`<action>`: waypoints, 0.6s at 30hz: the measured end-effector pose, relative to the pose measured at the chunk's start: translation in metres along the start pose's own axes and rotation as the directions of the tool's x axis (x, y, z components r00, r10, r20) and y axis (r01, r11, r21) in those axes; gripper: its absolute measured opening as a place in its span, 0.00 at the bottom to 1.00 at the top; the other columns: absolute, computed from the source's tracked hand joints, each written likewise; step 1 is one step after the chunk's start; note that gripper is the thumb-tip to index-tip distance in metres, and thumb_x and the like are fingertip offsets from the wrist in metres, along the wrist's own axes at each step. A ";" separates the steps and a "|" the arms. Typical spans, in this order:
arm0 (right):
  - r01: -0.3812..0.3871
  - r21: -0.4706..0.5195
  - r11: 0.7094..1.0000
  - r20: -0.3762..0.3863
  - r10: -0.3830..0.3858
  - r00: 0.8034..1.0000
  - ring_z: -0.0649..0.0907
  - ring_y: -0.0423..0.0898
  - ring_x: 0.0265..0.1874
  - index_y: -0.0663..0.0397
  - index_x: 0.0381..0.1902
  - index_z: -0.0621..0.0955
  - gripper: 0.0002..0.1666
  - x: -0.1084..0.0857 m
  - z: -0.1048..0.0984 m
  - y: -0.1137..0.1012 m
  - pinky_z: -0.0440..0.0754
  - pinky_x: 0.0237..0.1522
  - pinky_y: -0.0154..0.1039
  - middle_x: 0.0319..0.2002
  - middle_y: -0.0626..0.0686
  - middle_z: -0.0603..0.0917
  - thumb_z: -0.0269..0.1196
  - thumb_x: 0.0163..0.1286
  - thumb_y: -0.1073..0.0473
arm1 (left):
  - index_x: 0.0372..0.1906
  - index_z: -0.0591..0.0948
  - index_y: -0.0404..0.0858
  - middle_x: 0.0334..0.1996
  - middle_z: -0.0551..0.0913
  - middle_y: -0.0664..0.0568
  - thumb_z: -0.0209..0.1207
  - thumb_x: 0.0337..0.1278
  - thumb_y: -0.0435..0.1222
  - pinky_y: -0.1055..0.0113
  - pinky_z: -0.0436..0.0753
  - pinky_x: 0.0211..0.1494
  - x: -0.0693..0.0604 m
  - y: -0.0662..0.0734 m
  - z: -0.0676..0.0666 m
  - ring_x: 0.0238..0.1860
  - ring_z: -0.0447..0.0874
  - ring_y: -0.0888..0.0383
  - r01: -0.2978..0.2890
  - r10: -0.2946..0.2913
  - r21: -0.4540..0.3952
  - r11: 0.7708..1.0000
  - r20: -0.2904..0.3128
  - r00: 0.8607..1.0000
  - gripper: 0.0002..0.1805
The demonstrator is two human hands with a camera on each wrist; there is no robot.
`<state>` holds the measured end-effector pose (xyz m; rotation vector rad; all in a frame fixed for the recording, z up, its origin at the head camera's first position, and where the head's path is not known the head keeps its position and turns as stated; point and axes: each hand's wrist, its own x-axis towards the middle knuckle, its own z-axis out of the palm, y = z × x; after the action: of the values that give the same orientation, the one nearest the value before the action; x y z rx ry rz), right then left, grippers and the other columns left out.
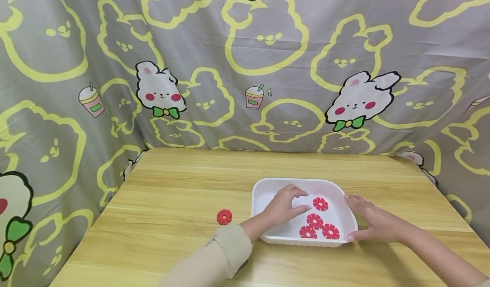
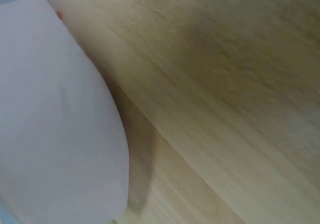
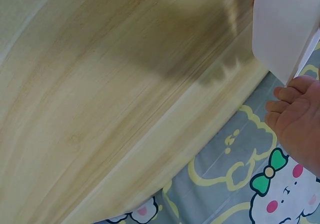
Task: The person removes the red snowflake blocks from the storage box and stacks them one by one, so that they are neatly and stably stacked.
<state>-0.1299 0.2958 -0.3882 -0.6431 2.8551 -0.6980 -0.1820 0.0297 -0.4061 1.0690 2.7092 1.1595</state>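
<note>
A white tray (image 1: 298, 180) holds several red, notched, flower-shaped discs. One red disc (image 1: 320, 204) lies apart near the far right side; others (image 1: 314, 221) cluster close to the front wall. Over the tray's middle, my left hand (image 1: 283, 206) reaches in with thumb and fingers spread apart, holding nothing visible. My right hand (image 1: 377, 224) holds the tray's right end, fingers at the far corner and thumb at the near one. In the right wrist view, that hand's curled fingertips (image 3: 274, 106) show beside the white tray (image 3: 280, 29).
A single red disc (image 1: 224, 217) rests on the wooden table (image 1: 172, 193), left of the tray. Behind the table hangs a grey curtain (image 1: 214, 44) printed with yellow outlines and rabbits. Pale sleeve fabric (image 1: 233, 244) covers the left forearm.
</note>
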 end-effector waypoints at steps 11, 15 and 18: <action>0.002 -0.010 1.000 -0.001 -0.002 1.000 0.57 0.78 0.62 0.77 0.63 0.61 0.65 0.000 0.000 0.000 0.58 0.55 0.73 0.64 0.74 0.61 0.70 0.41 0.35 | 0.49 0.81 0.39 0.43 0.81 0.52 0.63 0.53 0.42 0.79 0.75 0.51 0.013 -0.002 0.022 0.46 0.77 0.63 0.065 -0.086 0.149 0.987 0.141 0.986 0.19; 0.008 -0.003 1.000 -0.005 -0.008 1.000 0.57 0.77 0.62 0.77 0.63 0.61 0.65 0.000 0.001 0.001 0.57 0.55 0.73 0.64 0.74 0.61 0.70 0.41 0.36 | 0.47 0.83 0.41 0.41 0.82 0.55 0.64 0.52 0.42 0.80 0.74 0.52 0.014 -0.003 0.027 0.44 0.77 0.65 0.071 -0.117 0.241 0.968 0.183 0.976 0.17; 0.007 0.004 1.000 -0.004 -0.007 1.000 0.57 0.77 0.62 0.77 0.63 0.60 0.65 0.000 0.001 0.002 0.57 0.54 0.73 0.64 0.74 0.61 0.71 0.41 0.36 | 0.45 0.84 0.41 0.41 0.82 0.56 0.65 0.51 0.41 0.79 0.73 0.53 0.013 -0.005 0.029 0.45 0.77 0.65 0.060 -0.124 0.287 0.956 0.208 0.970 0.15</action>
<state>-0.1304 0.2967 -0.3895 -0.6524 2.8562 -0.7066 -0.1878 0.0534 -0.4270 1.0131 2.7585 0.6114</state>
